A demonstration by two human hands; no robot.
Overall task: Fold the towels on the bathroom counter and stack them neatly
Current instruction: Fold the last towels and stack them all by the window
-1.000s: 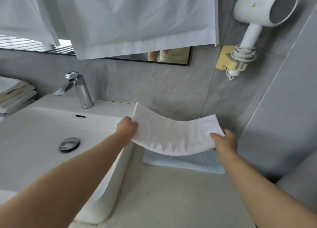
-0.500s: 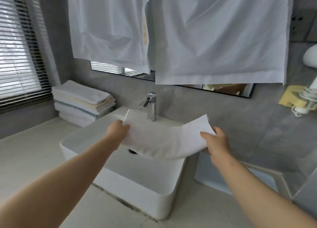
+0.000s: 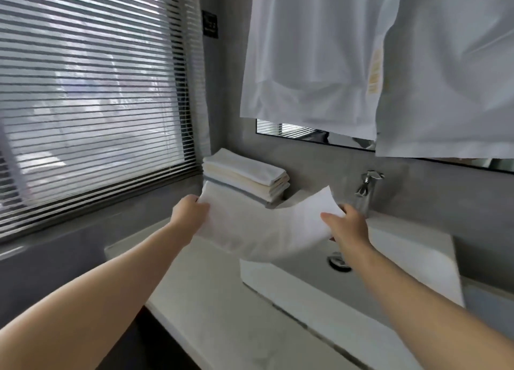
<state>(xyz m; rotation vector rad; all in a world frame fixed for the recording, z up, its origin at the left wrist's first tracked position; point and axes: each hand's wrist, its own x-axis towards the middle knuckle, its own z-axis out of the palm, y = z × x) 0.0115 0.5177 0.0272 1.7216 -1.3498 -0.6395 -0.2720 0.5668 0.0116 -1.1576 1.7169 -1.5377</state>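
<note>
A folded white towel [image 3: 258, 227] hangs in the air between my two hands, sagging in its middle. My left hand [image 3: 190, 212] grips its left end and my right hand [image 3: 346, 225] grips its right end. It hovers above the counter [image 3: 211, 300] and the sink's left edge, just in front of a stack of several folded towels [image 3: 247, 179] in white, cream and grey. That stack stands at the back of the counter by the window, and the held towel hides its lower front.
A white basin [image 3: 417, 258] with a chrome tap [image 3: 367, 190] and a drain [image 3: 338, 261] sits on the right. White cloths [image 3: 375, 63] hang over the mirror [image 3: 314, 136]. A window with slatted blinds [image 3: 89, 102] fills the left wall.
Both hands have carried the folded towel leftward from the counter right of the sink, across the basin, to just in front of the stack. The view has swung left with them.
</note>
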